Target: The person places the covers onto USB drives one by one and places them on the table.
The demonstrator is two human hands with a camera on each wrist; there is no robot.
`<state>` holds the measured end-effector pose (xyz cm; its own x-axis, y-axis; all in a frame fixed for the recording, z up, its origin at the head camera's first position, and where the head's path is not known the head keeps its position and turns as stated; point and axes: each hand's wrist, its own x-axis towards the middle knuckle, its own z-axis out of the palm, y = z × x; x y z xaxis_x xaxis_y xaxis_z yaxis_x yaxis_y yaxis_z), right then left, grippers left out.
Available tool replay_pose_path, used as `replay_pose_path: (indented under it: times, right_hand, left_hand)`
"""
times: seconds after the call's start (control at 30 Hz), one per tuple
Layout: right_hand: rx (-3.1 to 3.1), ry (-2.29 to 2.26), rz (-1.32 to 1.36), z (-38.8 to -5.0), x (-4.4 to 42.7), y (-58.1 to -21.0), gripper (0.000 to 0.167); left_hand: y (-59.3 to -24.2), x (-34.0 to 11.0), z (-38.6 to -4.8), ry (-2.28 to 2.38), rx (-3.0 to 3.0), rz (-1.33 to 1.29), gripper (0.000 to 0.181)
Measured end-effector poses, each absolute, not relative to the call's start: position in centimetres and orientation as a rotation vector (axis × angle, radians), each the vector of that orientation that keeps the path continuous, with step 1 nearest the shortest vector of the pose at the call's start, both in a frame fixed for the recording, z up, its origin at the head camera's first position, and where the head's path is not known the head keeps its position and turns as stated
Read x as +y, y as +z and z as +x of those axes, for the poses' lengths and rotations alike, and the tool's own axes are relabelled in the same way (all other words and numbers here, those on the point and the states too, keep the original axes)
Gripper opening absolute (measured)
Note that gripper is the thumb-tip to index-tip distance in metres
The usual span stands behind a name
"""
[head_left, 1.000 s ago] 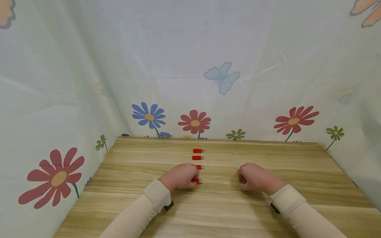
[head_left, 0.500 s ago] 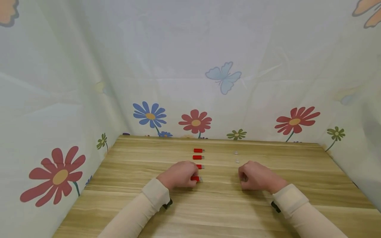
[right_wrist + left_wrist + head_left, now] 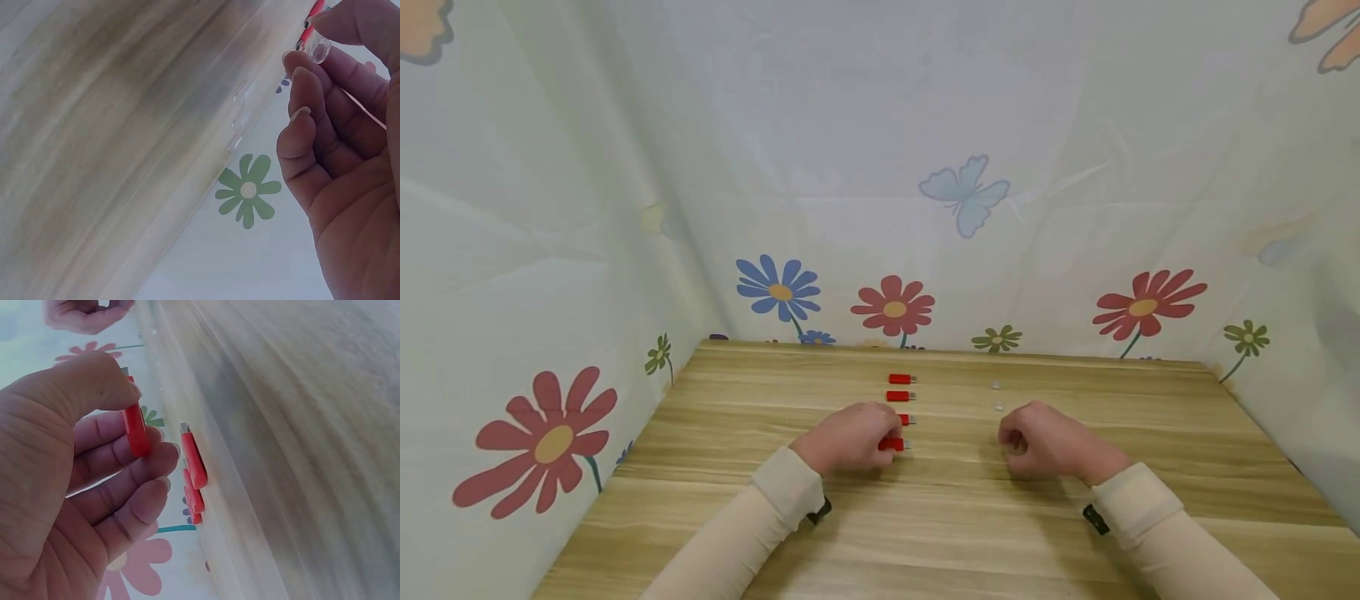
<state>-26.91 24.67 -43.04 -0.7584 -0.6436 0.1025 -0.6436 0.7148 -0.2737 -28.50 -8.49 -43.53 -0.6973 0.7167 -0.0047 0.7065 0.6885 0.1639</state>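
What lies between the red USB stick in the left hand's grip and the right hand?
In the head view, only bare tabletop shows between the held stick and right hand.

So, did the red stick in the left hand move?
Yes. In the head view, the held red stick has shifted up the picture, closer to the nearest red stick lying on the table. Lifted or pushed forward, I can't tell.

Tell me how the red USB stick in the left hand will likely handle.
The red USB stick is probably stiff: it looks straight in the grip. It seems light, since the left hand pinches it with thumb and fingertips. It likely won't roll: similar sticks lie flat on the table.
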Motion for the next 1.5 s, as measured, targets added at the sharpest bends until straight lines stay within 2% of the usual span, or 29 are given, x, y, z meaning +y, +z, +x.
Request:
replay_pose_path:
  times: [0.37,0.7,1.1,1.5]
  right_hand:
    - [2.86,-0.629,-1.059,-26.7,24.7,-43.1,0.006]
    - [2.81,-0.774,-1.056,-26.4,24.7,-43.2,0.006]
    - [2.784,-0.909,-1.149,-26.0,24.0,-43.5,0.007]
    - [2.783,-0.947,-1.165,-25.9,23.0,-43.3,0.006]
  left_hand:
    - [-42.8,-8.4,-28.4,0.209,2.817,1.234,0.016]
    - [-42.2,-8.6,-27.9,0.245,2.823,1.21,0.017]
    - [-42.6,-8.7,-27.7,0.267,2.821,1.275,0.022]
    - [-42.4,-8.3,-27.6,0.251,2.823,1.344,0.021]
